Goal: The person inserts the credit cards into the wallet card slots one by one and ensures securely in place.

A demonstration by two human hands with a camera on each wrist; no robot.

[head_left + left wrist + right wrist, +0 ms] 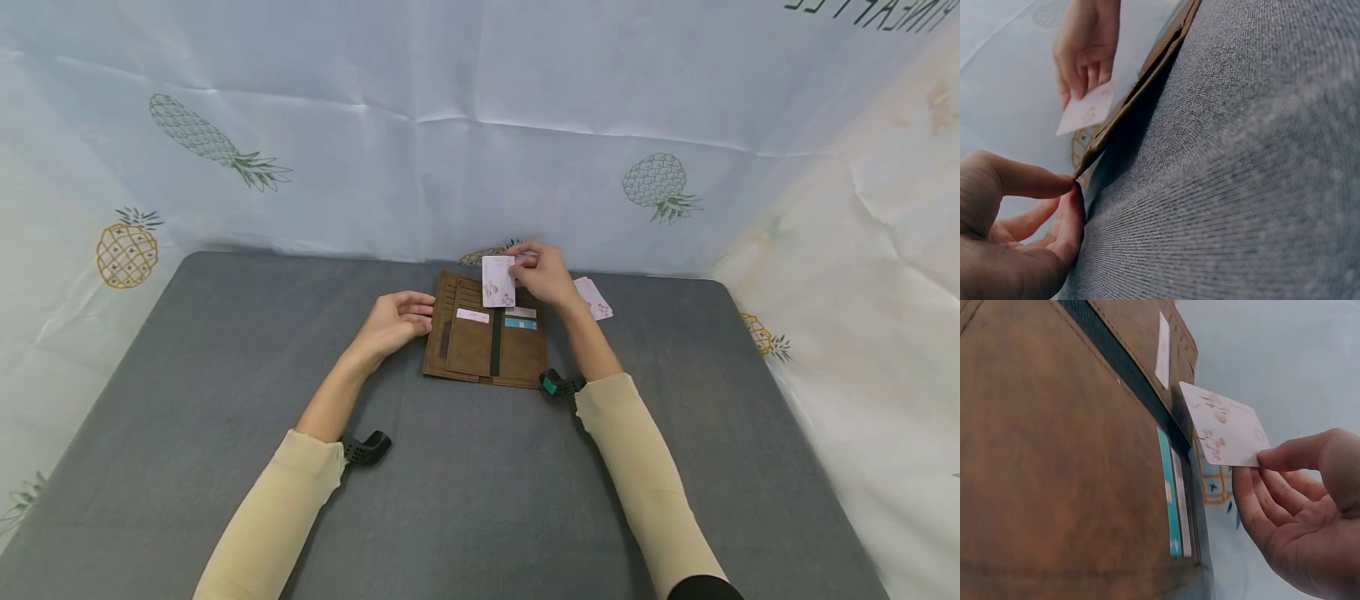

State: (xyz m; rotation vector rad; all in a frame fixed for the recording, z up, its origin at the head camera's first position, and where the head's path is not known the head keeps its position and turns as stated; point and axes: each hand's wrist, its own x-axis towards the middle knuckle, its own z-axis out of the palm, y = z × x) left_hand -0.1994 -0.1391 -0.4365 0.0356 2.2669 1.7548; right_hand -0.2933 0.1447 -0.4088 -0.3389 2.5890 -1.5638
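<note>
An opened brown wallet (471,350) lies on the grey table, a dark band down its middle. My left hand (396,321) pinches the wallet's left edge between thumb and fingers, as the left wrist view shows. In my right hand (546,275) a pale pink card (498,282) with a floral print is pinched by one edge, held above the wallet's far side. A pink card (472,315) shows in a left slot. On the right side, a blue card (521,323) and another pink card (1181,506) peek out of their slots.
Several loose pink cards (594,298) lie on the table to the right of the wallet, partly behind my right wrist. The grey table (465,500) meets a pale pineapple-print cloth (420,167) at its far edge.
</note>
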